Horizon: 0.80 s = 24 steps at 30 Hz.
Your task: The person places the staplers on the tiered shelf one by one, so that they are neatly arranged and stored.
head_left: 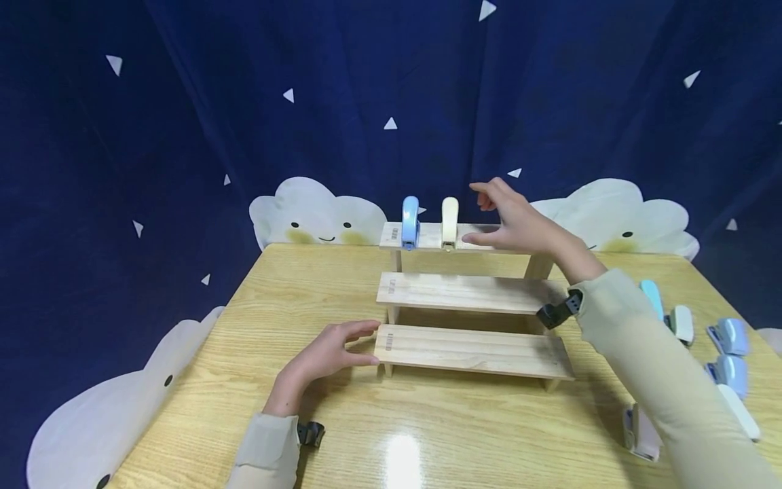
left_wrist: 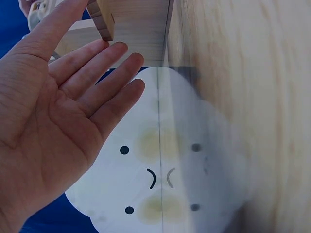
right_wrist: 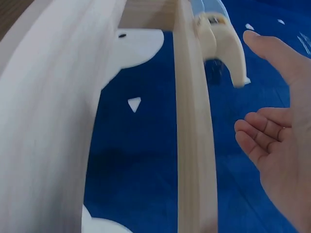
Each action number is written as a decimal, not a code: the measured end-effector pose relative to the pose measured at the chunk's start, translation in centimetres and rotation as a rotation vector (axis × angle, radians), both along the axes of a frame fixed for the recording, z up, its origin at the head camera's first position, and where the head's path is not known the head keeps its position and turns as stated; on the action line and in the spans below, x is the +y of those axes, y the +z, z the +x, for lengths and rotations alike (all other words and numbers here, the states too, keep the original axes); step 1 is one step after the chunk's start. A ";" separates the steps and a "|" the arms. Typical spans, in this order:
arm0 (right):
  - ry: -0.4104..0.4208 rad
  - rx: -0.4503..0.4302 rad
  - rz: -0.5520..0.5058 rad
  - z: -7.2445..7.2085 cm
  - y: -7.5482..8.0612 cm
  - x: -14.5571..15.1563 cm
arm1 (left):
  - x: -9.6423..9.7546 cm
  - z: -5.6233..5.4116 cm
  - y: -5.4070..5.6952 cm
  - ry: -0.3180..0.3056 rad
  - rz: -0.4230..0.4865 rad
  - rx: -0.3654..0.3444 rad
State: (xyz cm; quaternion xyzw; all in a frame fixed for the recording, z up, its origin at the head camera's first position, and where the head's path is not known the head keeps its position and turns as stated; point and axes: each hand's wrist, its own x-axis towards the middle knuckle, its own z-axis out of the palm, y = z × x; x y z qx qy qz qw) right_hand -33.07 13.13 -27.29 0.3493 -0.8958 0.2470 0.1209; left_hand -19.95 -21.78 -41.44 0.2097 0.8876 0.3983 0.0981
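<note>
Judging by how things lie, the job of setting staplers out on the rack is at an early stage. Two are up on the top board (head_left: 430,234): a blue stapler (head_left: 410,223) near its left end and a cream stapler (head_left: 449,223) just to the right, with a gap between them. The middle board (head_left: 458,291) and the bottom board (head_left: 470,348) show no stapler.

What seems left is the group on the bench (head_left: 318,285), to the right of the rack: a turquoise stapler (head_left: 652,297), a green-and-white stapler (head_left: 682,324), two pale blue staplers (head_left: 733,336) near each other, a white stapler (head_left: 739,411) and a pinkish stapler (head_left: 643,435). The right sleeve (head_left: 666,380) crosses in front of this area, so more may be hidden behind it.

The right hand (head_left: 516,221) is beside the cream stapler, its grip spread, thumb apart from the fingers and nothing between them; the cream stapler looks placed and released. The hand covers part of the top board's right side, so that stretch cannot be judged. The left hand (head_left: 326,353) is at the left end of the bottom board, its grip also spread and holding nothing; whether its fingertips touch the wood is unclear.
</note>
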 end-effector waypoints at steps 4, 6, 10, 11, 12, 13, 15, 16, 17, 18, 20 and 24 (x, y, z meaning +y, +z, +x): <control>-0.053 -0.019 -0.019 0.4 0.3 2.1 | 0.0 0.1 0.1 0.000 0.002 0.003; -0.077 -0.014 -0.024 0.6 0.2 3.3 | 0.0 0.1 0.1 -0.004 0.005 0.004; -0.111 0.015 -0.043 1.1 0.1 5.6 | 0.0 0.0 0.0 -0.004 0.004 0.003; -0.118 0.016 -0.047 1.2 0.0 6.2 | 0.0 0.0 0.0 -0.001 0.004 0.000; -0.129 0.015 -0.050 1.3 -0.1 6.8 | 0.0 0.0 0.0 0.000 0.002 0.001; -0.140 0.016 -0.058 1.5 -0.2 7.3 | -0.1 0.0 0.0 0.000 0.002 0.004; -0.166 0.024 -0.070 1.8 -0.4 8.4 | -0.1 0.0 0.0 0.004 0.003 0.003; -0.180 0.031 -0.075 1.9 -0.7 8.9 | -0.1 0.0 0.0 0.006 0.001 0.003; -0.197 0.038 -0.079 2.0 -0.9 9.4 | -0.1 0.0 0.0 0.007 0.001 0.002; -0.214 0.042 -0.086 2.2 -1.1 9.9 | -0.1 0.0 0.0 0.006 0.000 0.002; -0.242 0.056 -0.096 2.4 -1.7 10.9 | -0.1 0.0 0.0 0.010 0.003 -0.010; -0.279 0.048 -0.126 2.8 -3.1 12.9 | 0.0 0.0 0.0 0.003 0.008 -0.012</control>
